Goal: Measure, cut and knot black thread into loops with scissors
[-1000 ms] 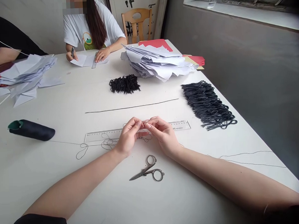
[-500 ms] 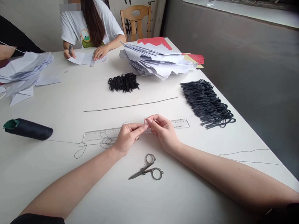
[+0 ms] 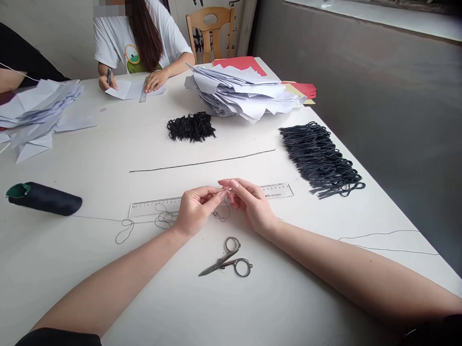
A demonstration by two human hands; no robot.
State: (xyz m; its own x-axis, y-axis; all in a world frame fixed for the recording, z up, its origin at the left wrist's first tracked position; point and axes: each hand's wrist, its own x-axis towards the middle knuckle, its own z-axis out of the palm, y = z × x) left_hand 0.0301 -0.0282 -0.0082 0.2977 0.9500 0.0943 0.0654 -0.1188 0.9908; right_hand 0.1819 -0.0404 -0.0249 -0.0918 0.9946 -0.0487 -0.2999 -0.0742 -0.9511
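Observation:
Fingertips nearly meeting, my left hand (image 3: 196, 208) and my right hand (image 3: 251, 203) both pinch a thin dark thread (image 3: 222, 219) above a clear ruler (image 3: 147, 208). Part of the thread loops down between the hands; its exact path through the fingers is hidden. More loose loops lie across the ruler to the left and run to a dark thread spool (image 3: 54, 199) with a green core. Small metal scissors (image 3: 222, 264) rest spread on the table just below my hands. Beyond the ruler a straight dark cord (image 3: 203, 163) is laid out.
Black looped cords lie in a small bundle (image 3: 191, 127) and a larger row (image 3: 317, 158) at right. Behind them sits a pile of white folded papers (image 3: 242, 92). Across the table a person (image 3: 147, 43) writes beside a ruler. More papers (image 3: 38, 111) lie at left.
My right fingers have shifted slightly left and curled over toward my left fingertips. A thread loop now shows hanging below and between my hands.

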